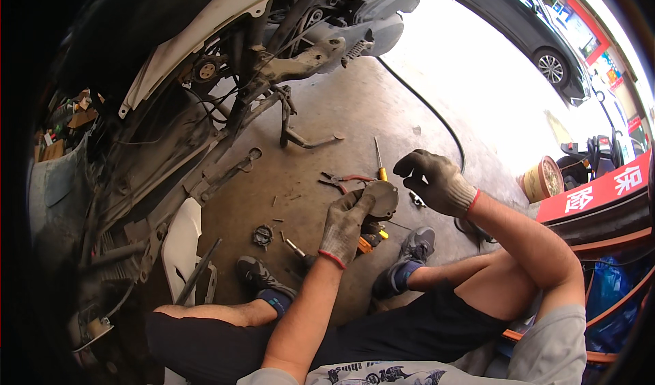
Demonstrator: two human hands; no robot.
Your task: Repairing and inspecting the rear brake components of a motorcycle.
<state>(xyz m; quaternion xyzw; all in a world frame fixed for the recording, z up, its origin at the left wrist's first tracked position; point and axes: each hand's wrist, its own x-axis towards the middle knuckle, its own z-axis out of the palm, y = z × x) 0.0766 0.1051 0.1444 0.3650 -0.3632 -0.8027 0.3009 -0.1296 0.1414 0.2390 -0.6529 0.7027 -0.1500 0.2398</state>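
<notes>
My left hand (346,222), in a grey glove with red cuff, grips a round, flat metal plate (383,198). My gloved right hand (434,181) is raised just right of it, fingers curled toward the thumb; whether they hold something small is unclear. On the concrete floor beside them lie red-handled pliers (358,178), a yellow-handled screwdriver (383,174) and an orange-and-black tool (370,241) under the plate. A small black round part (263,236), several small bolts and pins (278,219) and a metal socket tool (295,248) lie further left.
A partly stripped scooter (293,59) fills the left and top, with a loose white panel (177,241) low down. A black hose (426,103) crosses the floor. At right stand a plant pot (539,180) and red sign board (593,187); a dark car (525,37) is behind.
</notes>
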